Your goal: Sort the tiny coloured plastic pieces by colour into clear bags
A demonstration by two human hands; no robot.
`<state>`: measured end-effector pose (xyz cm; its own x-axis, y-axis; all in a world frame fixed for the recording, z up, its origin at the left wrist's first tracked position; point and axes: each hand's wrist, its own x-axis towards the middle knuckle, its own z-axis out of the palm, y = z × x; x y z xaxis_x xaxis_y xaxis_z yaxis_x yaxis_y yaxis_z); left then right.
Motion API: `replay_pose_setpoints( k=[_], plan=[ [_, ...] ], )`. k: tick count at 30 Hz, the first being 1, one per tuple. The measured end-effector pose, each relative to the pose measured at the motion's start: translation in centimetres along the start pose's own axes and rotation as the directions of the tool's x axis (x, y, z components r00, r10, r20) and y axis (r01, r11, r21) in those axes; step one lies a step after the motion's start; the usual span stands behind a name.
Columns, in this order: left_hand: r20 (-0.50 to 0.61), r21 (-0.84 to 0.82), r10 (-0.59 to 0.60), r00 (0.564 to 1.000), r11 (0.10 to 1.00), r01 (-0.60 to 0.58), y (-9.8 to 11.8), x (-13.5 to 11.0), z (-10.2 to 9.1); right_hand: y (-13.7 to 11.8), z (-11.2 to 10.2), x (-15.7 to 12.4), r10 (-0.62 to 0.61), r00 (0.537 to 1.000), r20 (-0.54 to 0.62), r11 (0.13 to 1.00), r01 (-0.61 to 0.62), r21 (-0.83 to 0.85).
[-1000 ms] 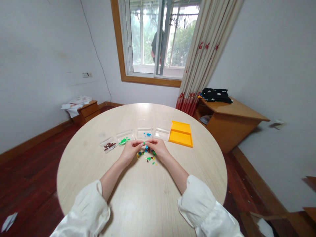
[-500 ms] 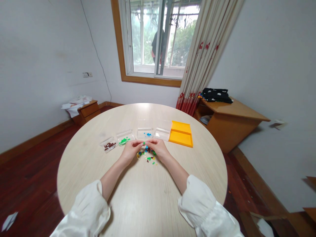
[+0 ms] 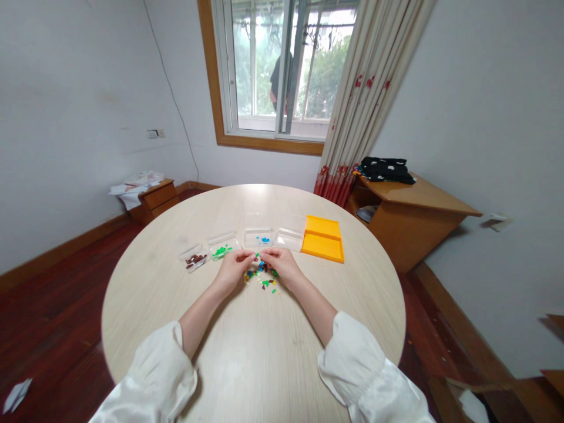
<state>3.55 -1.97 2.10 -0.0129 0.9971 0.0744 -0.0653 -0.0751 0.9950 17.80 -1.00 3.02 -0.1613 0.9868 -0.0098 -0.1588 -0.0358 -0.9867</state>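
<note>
My left hand [image 3: 232,268] and my right hand [image 3: 282,263] meet fingertip to fingertip above a small pile of coloured plastic pieces [image 3: 263,278] on the round table [image 3: 247,346]. Both hands are pinched together on one tiny green piece [image 3: 257,255] between them. Just beyond the hands stand clear trays in a row: one with brown pieces [image 3: 194,258], one with green pieces [image 3: 223,247], one with blue pieces [image 3: 258,238] and one with nothing visible in it [image 3: 289,239].
An orange lid or tray [image 3: 323,238] lies at the right end of the row. A wooden cabinet [image 3: 408,217] with dark clothing stands to the right, near a curtain [image 3: 361,106]. A low drawer unit [image 3: 154,197] sits at the left wall.
</note>
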Motion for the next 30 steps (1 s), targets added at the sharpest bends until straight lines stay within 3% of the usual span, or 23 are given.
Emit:
replay_pose_setpoints(
  k=[30],
  plan=[
    [0.035,-0.023,-0.012,0.999,1.0,0.013,0.25,-0.18,-0.06,0.43,-0.19,0.22,0.02,1.0,0.001,0.999,-0.02,0.032]
  ],
)
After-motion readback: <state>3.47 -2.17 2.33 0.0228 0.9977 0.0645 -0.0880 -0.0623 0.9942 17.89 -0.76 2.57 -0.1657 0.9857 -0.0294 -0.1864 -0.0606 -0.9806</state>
